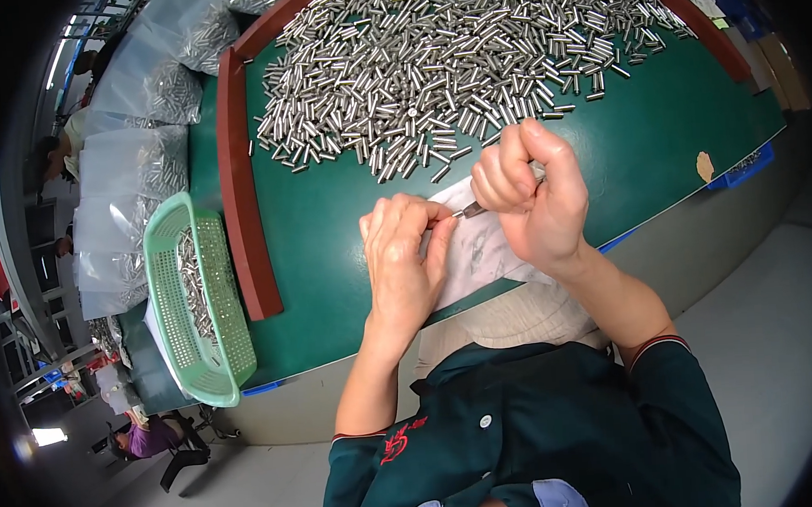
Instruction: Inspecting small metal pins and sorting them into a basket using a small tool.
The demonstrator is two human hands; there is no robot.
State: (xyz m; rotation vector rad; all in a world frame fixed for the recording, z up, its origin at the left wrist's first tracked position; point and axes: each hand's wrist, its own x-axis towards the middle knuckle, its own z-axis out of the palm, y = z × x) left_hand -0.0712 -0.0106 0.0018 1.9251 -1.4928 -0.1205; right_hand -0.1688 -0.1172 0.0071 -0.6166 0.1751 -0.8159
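Note:
Close to the table's near edge, my left hand (401,254) pinches a small metal pin (458,214) between thumb and fingers. My right hand (541,200) is closed in a fist around a slim hand tool (473,210); its dark narrow end meets the pin, and the handle is mostly hidden in my palm. Beneath both hands lies a smudged white cloth (475,254). Beyond them, a large heap of shiny metal pins (415,79) spreads over the green tabletop (322,230).
Red-brown rails (245,188) border the heap. At the left edge stands a green plastic basket (224,290) of pins, with several clear bags (119,209) of parts behind it. A blue tray (750,167) is at the right edge. Other people (154,436) are at far left.

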